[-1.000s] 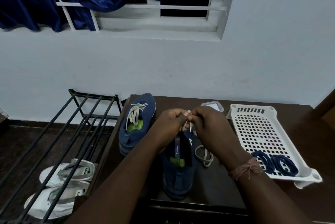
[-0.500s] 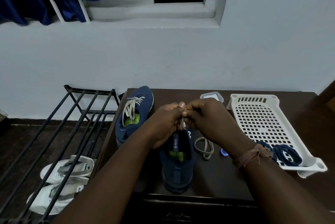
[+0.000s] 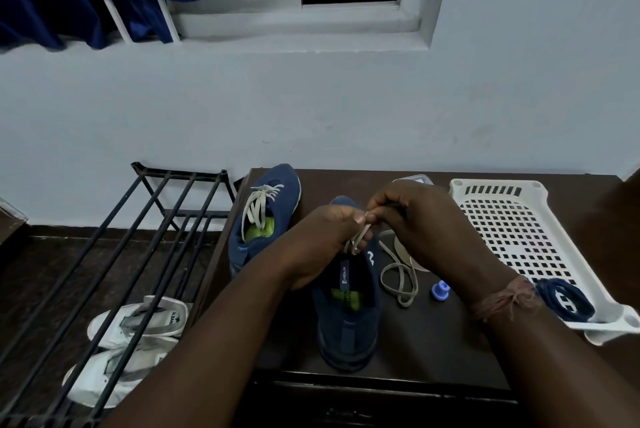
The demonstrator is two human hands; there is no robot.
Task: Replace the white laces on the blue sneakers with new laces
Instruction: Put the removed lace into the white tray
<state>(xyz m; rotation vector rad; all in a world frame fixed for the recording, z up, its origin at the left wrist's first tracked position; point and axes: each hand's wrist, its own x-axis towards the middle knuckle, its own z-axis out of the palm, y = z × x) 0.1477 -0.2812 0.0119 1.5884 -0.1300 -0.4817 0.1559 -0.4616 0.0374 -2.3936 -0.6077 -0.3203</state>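
Closest to the camera is the near sneaker [image 3: 348, 316], heel toward the person, sitting on the dark worktop [image 3: 433, 351]. Both hands meet right above its tongue. Biggest risk I see from here: the white lace [image 3: 356, 241] is being worked right at the eyelets, and if it gets yanked at an angle the tip could snag or fray, or the whole shoe could tip or skid toward the near edge since nothing is pinning it down. The loose length of lace [image 3: 398, 280] trailing off beside the shoe could also knot on itself, and that little blue cap [image 3: 440, 290] nearby could get knocked off the worktop by a forearm.

Pose: left hand [image 3: 325, 247] comes in from the left, fingers curled in and pinching the lace just above the tongue. Right hand [image 3: 426, 223] is arched over from the right, knuckles up, fingers clamped on the same lace where the two hands touch. Which eyelet the lace is in, I can't tell, the hands cover it.

Further back, the second sneaker [image 3: 265, 219] is fully laced in white, so not started. The new dark blue laces [image 3: 564, 299] are coiled in the near corner of the white tray [image 3: 498, 230] on the right, well apart from the hands.
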